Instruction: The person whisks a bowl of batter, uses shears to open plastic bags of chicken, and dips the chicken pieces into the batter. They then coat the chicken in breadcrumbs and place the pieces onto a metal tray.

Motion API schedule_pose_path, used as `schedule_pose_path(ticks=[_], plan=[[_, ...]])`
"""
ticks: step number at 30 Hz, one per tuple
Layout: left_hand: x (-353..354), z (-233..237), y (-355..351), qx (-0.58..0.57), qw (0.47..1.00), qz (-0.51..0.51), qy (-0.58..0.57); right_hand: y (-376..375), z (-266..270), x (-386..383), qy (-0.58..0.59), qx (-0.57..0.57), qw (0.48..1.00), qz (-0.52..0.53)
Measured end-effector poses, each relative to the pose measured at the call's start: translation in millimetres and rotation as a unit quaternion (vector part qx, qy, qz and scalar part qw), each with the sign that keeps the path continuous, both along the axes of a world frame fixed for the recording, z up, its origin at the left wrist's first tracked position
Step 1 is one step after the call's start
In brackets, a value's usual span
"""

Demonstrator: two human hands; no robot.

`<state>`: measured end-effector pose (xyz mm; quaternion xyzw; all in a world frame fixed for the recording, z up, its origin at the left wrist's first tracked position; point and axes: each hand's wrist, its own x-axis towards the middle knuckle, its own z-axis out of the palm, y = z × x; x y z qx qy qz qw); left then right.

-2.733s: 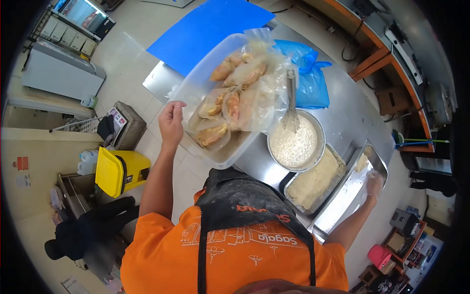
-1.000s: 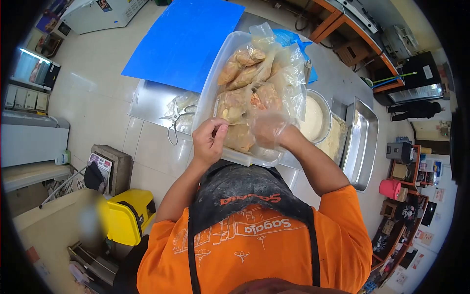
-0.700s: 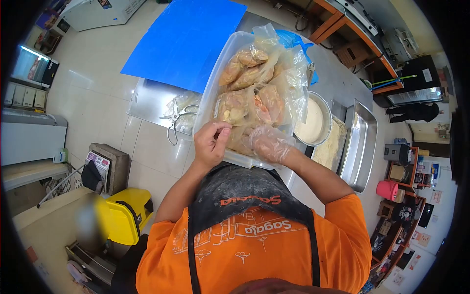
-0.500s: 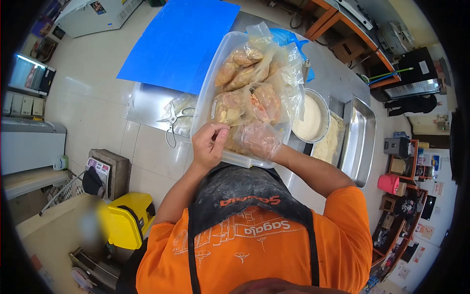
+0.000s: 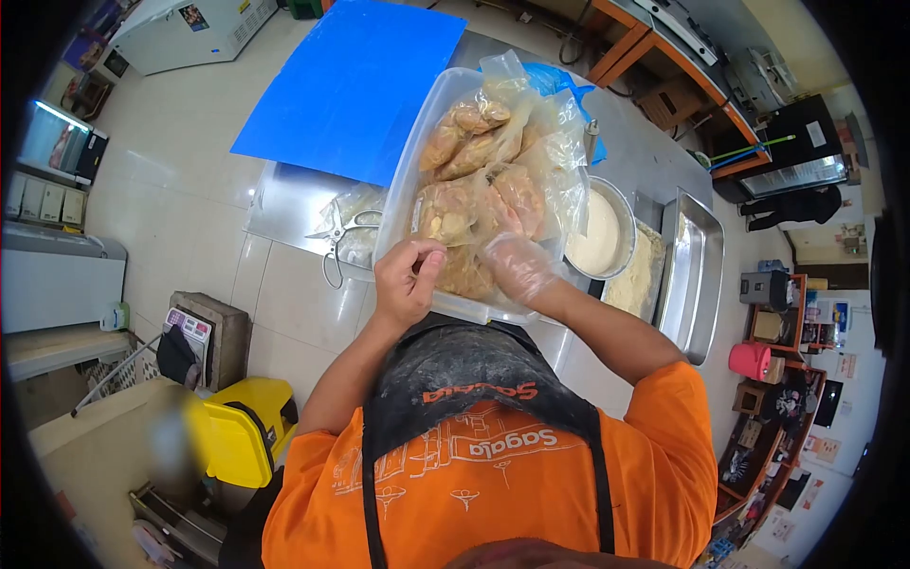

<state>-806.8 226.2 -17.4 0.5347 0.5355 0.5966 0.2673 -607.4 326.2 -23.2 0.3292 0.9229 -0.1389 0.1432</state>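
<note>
A translucent plastic tub [image 5: 387, 226] holds several clear plastic bags of raw, marinated chicken pieces [image 5: 466, 152]. At the tub's near left side, my bare left hand [image 5: 408, 277] pinches the edge of a clear plastic bag [image 5: 466, 275]. My right hand [image 5: 521, 269], in a clear disposable glove, reaches in from the right against the chicken in the near part of the tub. Its fingertips are hidden among the chicken and plastic, so their grip cannot be made out. Scissors [image 5: 334, 232] lie left of the tub, beside another plastic bag [image 5: 360, 211].
Right of the tub stand a round metal bowl of pale batter [image 5: 597, 232], a tray of breading flour [image 5: 633, 280] and a long steel pan [image 5: 697, 284]. A blue board [image 5: 351, 85] lies at the far left of the steel table. A yellow bin [image 5: 237, 441] stands on the floor.
My right hand has shifted slightly to the right, and the chicken and plastic near its fingers lie differently. My left hand keeps its pinch in nearly the same place.
</note>
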Motion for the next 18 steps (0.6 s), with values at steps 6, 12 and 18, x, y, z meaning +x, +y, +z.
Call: schedule_pose_path(ticks=[6,12,18], plan=[[0.7,2.4,-0.2,0.006,1.000,-0.001,0.003,28.4,102.6,24.7,0.226,-0.196,0.951,-0.079],[1.7,-0.1,1.9,0.012,1.000,-0.008,0.024,56.6,74.2,46.0,0.501,-0.492,0.600,-0.383],[4.2,2.6,3.0,0.009,1.000,-0.012,0.025,54.2,95.9,35.3,0.437,-0.483,0.619,-0.439]])
